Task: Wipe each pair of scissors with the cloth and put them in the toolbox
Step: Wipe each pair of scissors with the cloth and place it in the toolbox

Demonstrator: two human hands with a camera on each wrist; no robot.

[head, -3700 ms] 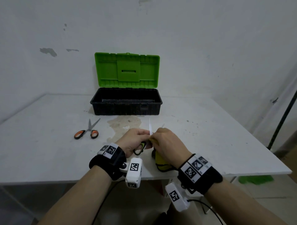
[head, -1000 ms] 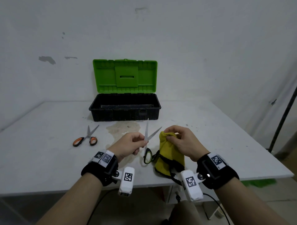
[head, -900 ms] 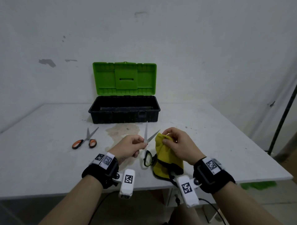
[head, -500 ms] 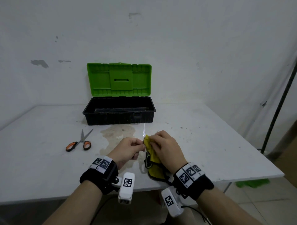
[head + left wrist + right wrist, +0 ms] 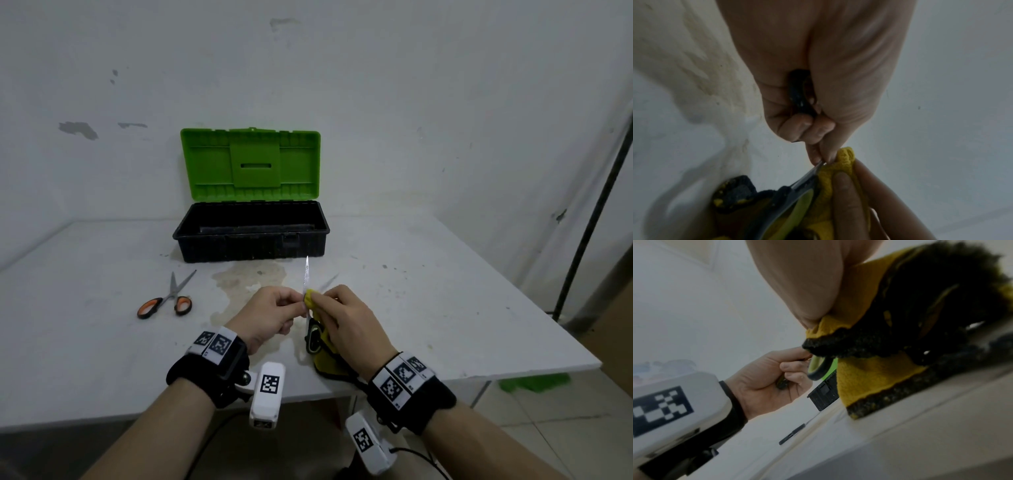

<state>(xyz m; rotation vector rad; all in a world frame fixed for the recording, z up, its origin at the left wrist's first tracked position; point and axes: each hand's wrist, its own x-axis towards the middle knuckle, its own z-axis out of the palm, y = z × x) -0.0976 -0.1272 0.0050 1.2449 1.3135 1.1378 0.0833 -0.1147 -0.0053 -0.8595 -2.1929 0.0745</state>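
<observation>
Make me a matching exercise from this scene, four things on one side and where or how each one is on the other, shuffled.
1. toolbox
2. orange scissors
3. cloth
4. green scissors

A. lying on the table, left of the hands
B. held blades up by the left hand
C. lid up, by the wall
D. pinched by the right hand against a blade

Pairs: 1-C, 2-A, 3-D, 4-B
</observation>
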